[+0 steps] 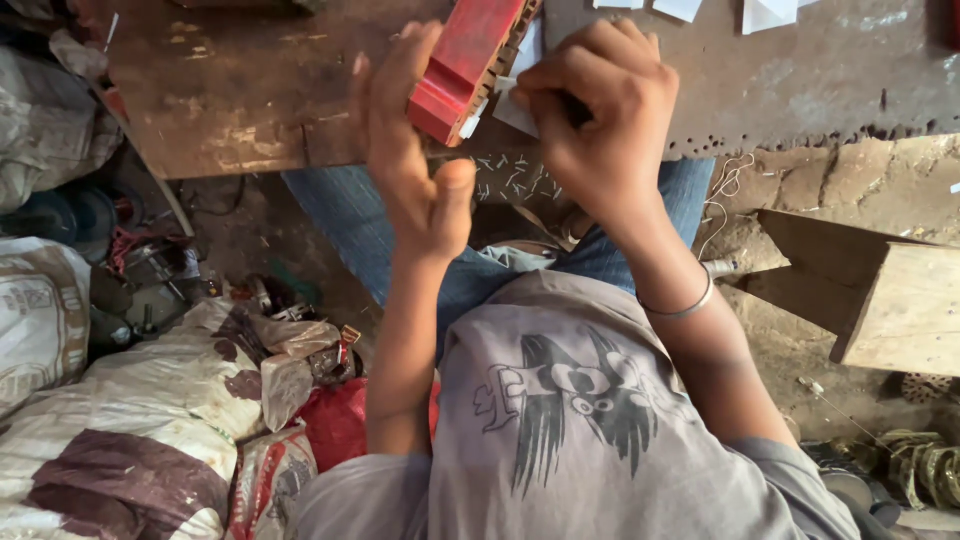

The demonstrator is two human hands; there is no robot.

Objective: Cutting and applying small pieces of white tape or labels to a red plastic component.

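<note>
- Gripping a red slotted block (462, 62), our left hand (410, 150) wraps its fingers along the block's left side, thumb pointing back toward us.
- Just right of that block, our right hand (597, 110) is curled tight, pinching a white paper strip (512, 108) against the block's edge.
- Beneath both hands lies a worn workbench (250, 90).
- Beyond the right hand, 3 white paper pieces (690, 10) rest on it.

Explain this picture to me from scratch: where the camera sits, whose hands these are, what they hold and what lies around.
The camera is worn on a person's head and looks down past their grey shirt and jeans. The left hand steadies a red block-shaped part that looks slotted, tilted over a worn brown table. The right hand, a metal bangle on its wrist, pinches a small white slip against that part. More white slips lie at the table's far edge. Printed sacks lie to the left, a wooden stool to the right.
</note>
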